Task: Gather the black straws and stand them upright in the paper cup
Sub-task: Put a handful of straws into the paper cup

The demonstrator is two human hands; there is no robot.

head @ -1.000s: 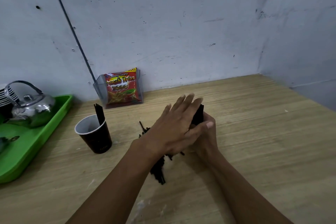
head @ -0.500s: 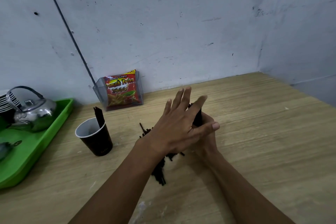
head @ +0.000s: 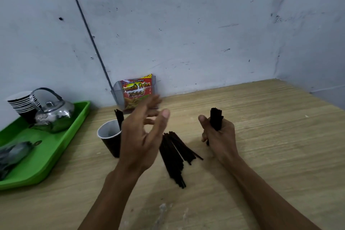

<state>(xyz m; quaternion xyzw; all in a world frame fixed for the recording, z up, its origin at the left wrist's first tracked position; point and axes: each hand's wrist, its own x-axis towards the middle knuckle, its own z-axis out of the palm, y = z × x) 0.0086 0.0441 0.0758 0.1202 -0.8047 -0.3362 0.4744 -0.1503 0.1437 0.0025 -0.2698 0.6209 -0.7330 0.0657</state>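
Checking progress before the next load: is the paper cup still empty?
Not empty. A few black straws already stand in the paper cup, leaning on its far rim; the rest of its white inside looks bare.

Left hand: raised, open, palm turned toward the right, fingers spread and motion-blurred, thumb extended upward; nothing in its grip. Right hand: closed in a fist, thumb uppermost, grip wrapped round a bundle of black straws held upright, their ends above and below the fist. Both forearms bare, entering from lower frame edge; hands apart, not touching
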